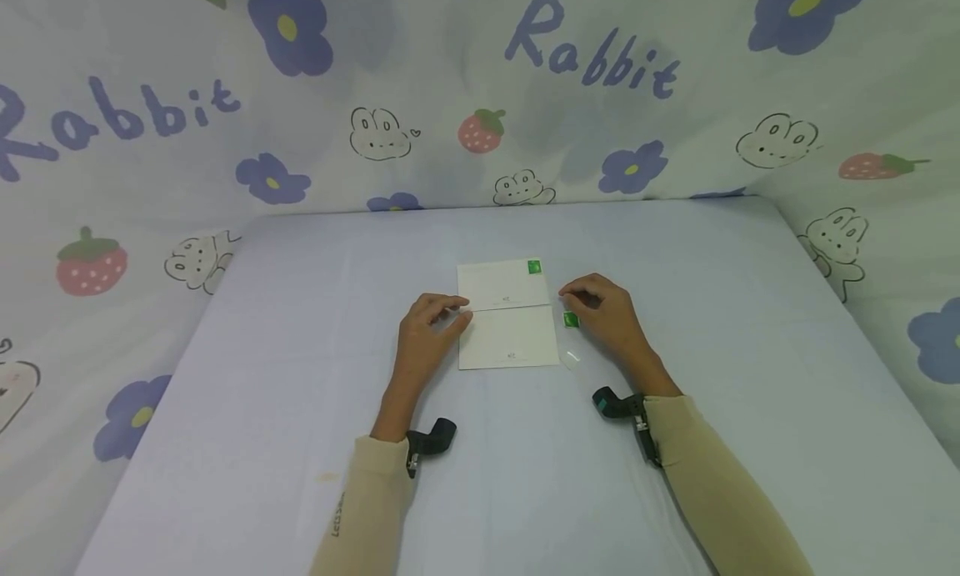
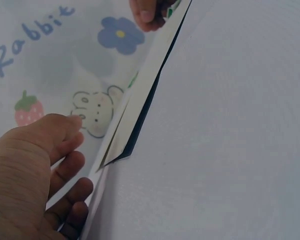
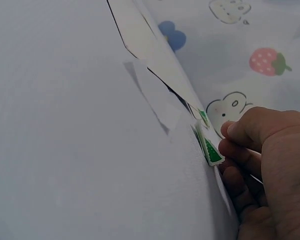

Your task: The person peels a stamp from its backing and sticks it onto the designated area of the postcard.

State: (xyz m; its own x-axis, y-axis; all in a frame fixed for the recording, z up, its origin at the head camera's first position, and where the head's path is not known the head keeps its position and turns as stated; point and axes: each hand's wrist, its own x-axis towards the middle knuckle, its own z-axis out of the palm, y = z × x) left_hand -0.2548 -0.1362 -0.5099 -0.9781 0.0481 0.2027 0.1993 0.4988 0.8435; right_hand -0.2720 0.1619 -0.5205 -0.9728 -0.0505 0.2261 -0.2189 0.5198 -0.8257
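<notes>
Two cream envelopes lie one above the other: the upper envelope (image 1: 498,282) bears a green stamp (image 1: 534,267) at its top right corner, the lower envelope (image 1: 510,334) has only a small printed mark. At their left edges is my left hand (image 1: 427,334), thumb and forefinger parted, the fingertips right at the paper. My right hand (image 1: 607,313) hovers at the right side with fingers loosely bent. Just below its fingertips lies a loose green stamp (image 1: 572,319); the right wrist view shows this stamp (image 3: 212,150) tilted beside the fingers.
A thin whitish translucent strip (image 1: 572,357) lies near the lower envelope's right corner. Everything rests on a white-covered table (image 1: 262,376). Behind it hangs a printed curtain (image 1: 420,67) with rabbits, flowers and strawberries. Each wrist wears a small black camera.
</notes>
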